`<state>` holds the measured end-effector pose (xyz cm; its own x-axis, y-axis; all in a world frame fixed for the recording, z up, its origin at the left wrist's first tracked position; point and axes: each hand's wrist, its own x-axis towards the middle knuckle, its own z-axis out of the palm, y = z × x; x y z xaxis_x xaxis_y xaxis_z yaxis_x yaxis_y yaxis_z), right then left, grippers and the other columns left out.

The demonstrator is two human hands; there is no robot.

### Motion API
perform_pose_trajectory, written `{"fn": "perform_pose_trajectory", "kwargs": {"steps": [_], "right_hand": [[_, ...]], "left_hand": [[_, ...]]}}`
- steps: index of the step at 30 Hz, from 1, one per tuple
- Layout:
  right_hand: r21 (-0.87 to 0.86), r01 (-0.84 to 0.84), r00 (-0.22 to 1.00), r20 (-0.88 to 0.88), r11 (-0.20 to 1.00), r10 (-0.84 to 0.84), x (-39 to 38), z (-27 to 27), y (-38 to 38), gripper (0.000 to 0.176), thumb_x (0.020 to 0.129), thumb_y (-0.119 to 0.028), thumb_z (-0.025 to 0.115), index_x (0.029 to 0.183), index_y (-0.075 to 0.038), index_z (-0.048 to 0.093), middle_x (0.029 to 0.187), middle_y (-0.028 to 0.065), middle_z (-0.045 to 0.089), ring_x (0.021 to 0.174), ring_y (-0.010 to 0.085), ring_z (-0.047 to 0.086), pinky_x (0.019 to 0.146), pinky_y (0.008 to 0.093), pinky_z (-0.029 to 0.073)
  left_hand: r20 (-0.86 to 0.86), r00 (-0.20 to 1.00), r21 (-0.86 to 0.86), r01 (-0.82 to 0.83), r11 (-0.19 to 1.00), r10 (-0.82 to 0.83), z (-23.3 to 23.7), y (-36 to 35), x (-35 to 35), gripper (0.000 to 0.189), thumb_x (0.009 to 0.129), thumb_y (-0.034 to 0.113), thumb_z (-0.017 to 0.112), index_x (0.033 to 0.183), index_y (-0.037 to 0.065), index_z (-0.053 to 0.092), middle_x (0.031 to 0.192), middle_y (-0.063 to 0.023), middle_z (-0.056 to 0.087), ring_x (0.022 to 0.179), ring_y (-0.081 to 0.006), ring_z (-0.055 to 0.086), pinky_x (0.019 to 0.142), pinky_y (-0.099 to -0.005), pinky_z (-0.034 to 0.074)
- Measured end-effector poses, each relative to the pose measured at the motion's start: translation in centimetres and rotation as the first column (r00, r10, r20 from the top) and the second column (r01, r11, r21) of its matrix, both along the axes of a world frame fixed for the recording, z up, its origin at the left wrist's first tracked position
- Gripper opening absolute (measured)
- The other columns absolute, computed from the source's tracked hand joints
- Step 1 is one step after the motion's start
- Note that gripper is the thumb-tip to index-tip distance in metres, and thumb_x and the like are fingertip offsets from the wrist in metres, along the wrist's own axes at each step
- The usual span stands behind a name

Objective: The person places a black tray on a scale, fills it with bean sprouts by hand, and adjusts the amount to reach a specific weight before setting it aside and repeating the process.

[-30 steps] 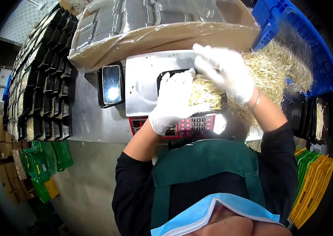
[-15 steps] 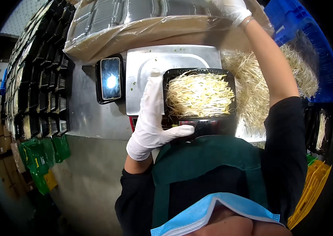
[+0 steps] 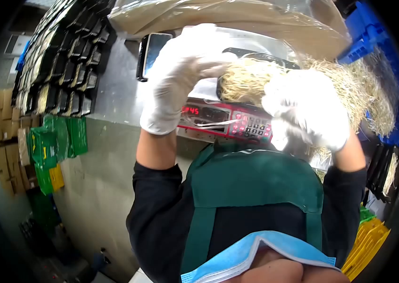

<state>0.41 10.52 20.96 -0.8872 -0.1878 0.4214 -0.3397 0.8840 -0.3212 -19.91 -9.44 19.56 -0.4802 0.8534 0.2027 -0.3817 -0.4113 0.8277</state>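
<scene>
My left hand [image 3: 180, 80], in a white glove, bends over the left side of the black tray [image 3: 243, 51], its fingers curled towards the tray. At the tray's front right corner is my right hand [image 3: 310, 106], also gloved, with curled, blurred fingers. Bean sprouts [image 3: 249, 78] fill the tray, which rests on a scale [image 3: 251, 126] with a red keypad panel and lit red digits. Pale, shiny streaks cross the panel and a faint clear sheen lies around the tray. Whether this is clear plastic between my hands, I cannot make out.
Loose sprouts [image 3: 367, 92] are heaped at the right by a blue crate [image 3: 367, 35]. A phone [image 3: 154, 49] lies behind my left hand. A plastic-lined cardboard box [image 3: 237, 19] stands at the back. Stacked filled trays [image 3: 62, 61] rise at the left, above green crates [image 3: 74, 137].
My right hand has come down from the box of stacked clear plastic pieces to the tray's front right. My left hand has risen and curled over the tray's left side. The view has shifted.
</scene>
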Motion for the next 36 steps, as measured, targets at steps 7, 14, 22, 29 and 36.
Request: {"fn": "perform_pose_trajectory", "kwargs": {"steps": [7, 14, 22, 29, 36], "right_hand": [[-0.754, 0.536, 0.767, 0.247, 0.381, -0.592, 2.3, -4.5, -1.1, 0.037, 0.088, -0.009, 0.062, 0.124, -0.001, 0.06, 0.125, 0.0118, 0.061, 0.105, 0.0168, 0.06, 0.096, 0.0327, 0.044], [-0.564, 0.541, 0.78, 0.059, 0.624, -0.623, -2.6, -11.6, 3.5, 0.028, 0.091, -0.025, 0.058, 0.105, -0.004, 0.07, 0.099, 0.0098, 0.069, 0.09, 0.0246, 0.062, 0.086, 0.0352, 0.046], [-0.803, 0.463, 0.847, 0.276, 0.376, -0.454, -1.7, -14.5, 5.9, 0.028, 0.094, -0.019, 0.056, 0.11, 0.002, 0.066, 0.104, 0.0088, 0.068, 0.098, 0.0188, 0.062, 0.089, 0.0321, 0.047], [0.122, 0.652, 0.752, 0.018, 0.748, -0.659, -6.0, -7.8, 2.1, 0.051, 0.093, -0.03, 0.058, 0.129, 0.004, 0.048, 0.123, 0.0258, 0.057, 0.109, 0.0389, 0.057, 0.094, 0.0398, 0.045], [0.265, 0.645, 0.743, -0.003, 0.716, -0.669, -6.1, -9.0, 2.5, 0.049, 0.095, -0.03, 0.054, 0.128, 0.006, 0.048, 0.128, 0.0252, 0.053, 0.109, 0.0374, 0.058, 0.094, 0.0394, 0.046]], "left_hand": [[-0.742, 0.549, 0.044, -0.533, 0.845, 0.385, -3.8, 4.5, 2.9, 0.021, 0.084, 0.007, 0.059, 0.101, -0.004, 0.066, 0.092, -0.0126, 0.07, 0.079, -0.0224, 0.066, 0.078, -0.032, 0.051], [-0.915, 0.345, -0.053, -0.617, 0.785, 0.21, -9.5, 7.0, -1.9, 0.02, 0.085, 0.016, 0.059, 0.096, 0.002, 0.068, 0.095, -0.0139, 0.067, 0.089, -0.0248, 0.062, 0.079, -0.0351, 0.048], [-0.767, 0.589, -0.187, -0.585, 0.789, 0.254, -9.2, 6.6, -0.3, 0.03, 0.091, 0.029, 0.053, 0.105, 0.006, 0.066, 0.105, -0.0165, 0.063, 0.099, -0.0324, 0.057, 0.091, -0.043, 0.042], [-0.762, 0.631, -0.396, -0.633, 0.665, 0.146, -7.1, 7.2, -2.1, 0.026, 0.079, 0.027, 0.066, 0.092, 0.005, 0.07, 0.092, -0.016, 0.065, 0.088, -0.0304, 0.06, 0.084, -0.0388, 0.045], [-0.981, -0.193, 0.107, -0.616, 0.781, -0.018, -7.4, 8.2, 0.1, 0.044, 0.074, 0.015, 0.056, 0.112, -0.007, 0.055, 0.116, -0.0241, 0.052, 0.1, -0.0397, 0.053, 0.086, -0.0455, 0.043]]}}
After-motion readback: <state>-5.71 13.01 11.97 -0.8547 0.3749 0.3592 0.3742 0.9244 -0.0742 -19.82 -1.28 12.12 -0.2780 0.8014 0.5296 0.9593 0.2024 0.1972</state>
